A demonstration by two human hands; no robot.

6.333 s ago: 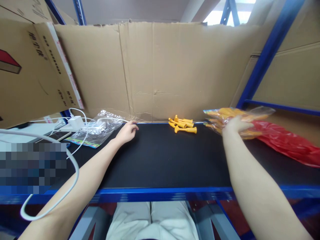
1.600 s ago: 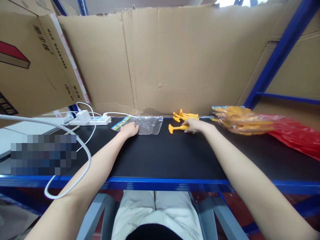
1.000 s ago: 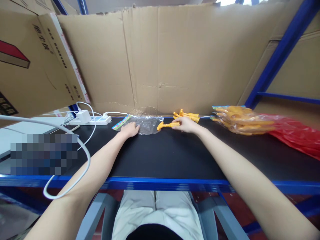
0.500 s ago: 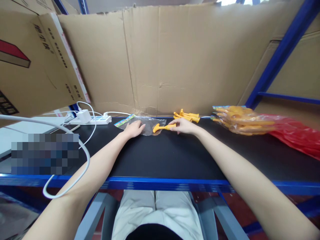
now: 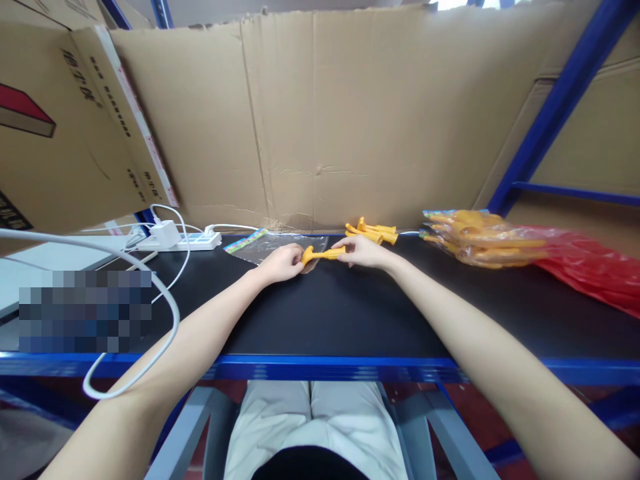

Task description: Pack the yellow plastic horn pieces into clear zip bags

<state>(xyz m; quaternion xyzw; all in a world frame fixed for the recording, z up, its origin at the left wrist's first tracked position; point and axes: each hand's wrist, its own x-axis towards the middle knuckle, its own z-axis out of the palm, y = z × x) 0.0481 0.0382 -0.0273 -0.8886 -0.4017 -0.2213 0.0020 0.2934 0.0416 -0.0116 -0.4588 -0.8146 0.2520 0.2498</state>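
A small yellow plastic toy [image 5: 323,254] is held level between my two hands above the black shelf mat [image 5: 350,313]. My right hand [image 5: 363,251] pinches its right end. My left hand [image 5: 283,263] is closed at its left end, right at the open edge of a clear plastic bag [image 5: 280,243] with a colourful header that lies flat on the mat. A few more loose yellow toys [image 5: 373,232] lie just behind my right hand, against the cardboard wall.
A pile of bagged yellow toys [image 5: 480,245] sits at the right on a red plastic bag [image 5: 595,273]. A white power strip with a charger [image 5: 175,239] and cables lies at the back left. Cardboard [image 5: 320,120] walls the back; blue shelf posts [image 5: 550,113] stand to the right.
My right hand picked one yellow toy from the pile and carried it left to the clear bag. My left hand slid from the bag's middle to its right edge and closed there.
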